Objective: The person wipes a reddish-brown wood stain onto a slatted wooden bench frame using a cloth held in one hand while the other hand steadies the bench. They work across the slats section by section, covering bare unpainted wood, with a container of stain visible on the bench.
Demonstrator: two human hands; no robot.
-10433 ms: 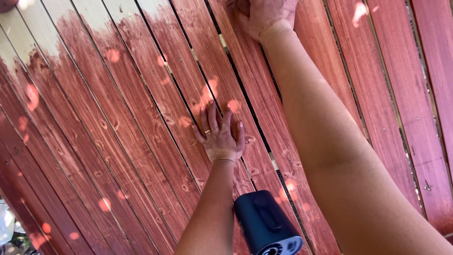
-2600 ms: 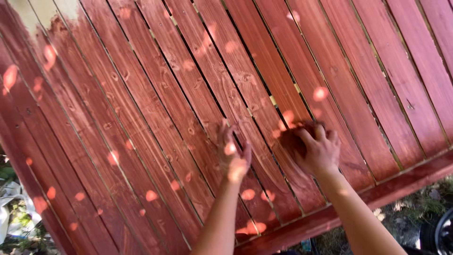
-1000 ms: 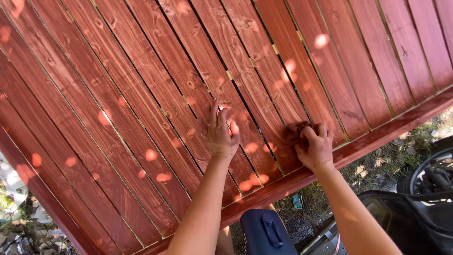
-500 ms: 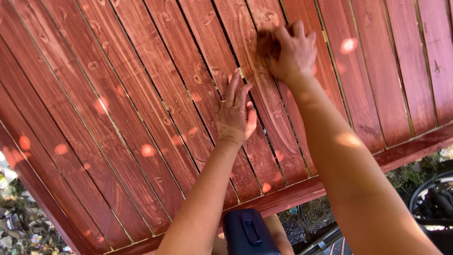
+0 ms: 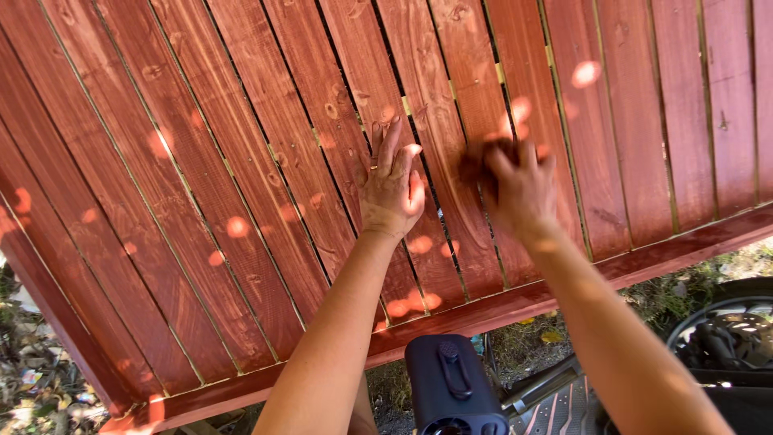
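A large panel of red-stained wooden slats [image 5: 266,185] fills most of the view, its boards running from near left to far right, with narrow dark gaps between them and spots of sunlight scattered across the surface. A framing rail [image 5: 564,286] of the same red wood runs along the panel's near edge.

The person's left hand [image 5: 392,187] lies flat on the slats near the middle of the panel, palm down, fingers stretched out and slightly apart, holding nothing; a ring shows on one finger.

Just to its right, the right hand [image 5: 519,187] is blurred. Its fingers are curled together over a dark brownish wad, perhaps a rag [image 5: 477,165], which peeks out at the hand's left side and is pressed against the wood. Both bare forearms reach in from the near edge.

Below the rail, a dark blue rounded object [image 5: 452,387] with a strap on top sits between the arms. At near right, part of a black wheel [image 5: 729,330] shows above ground with leaves and grass.
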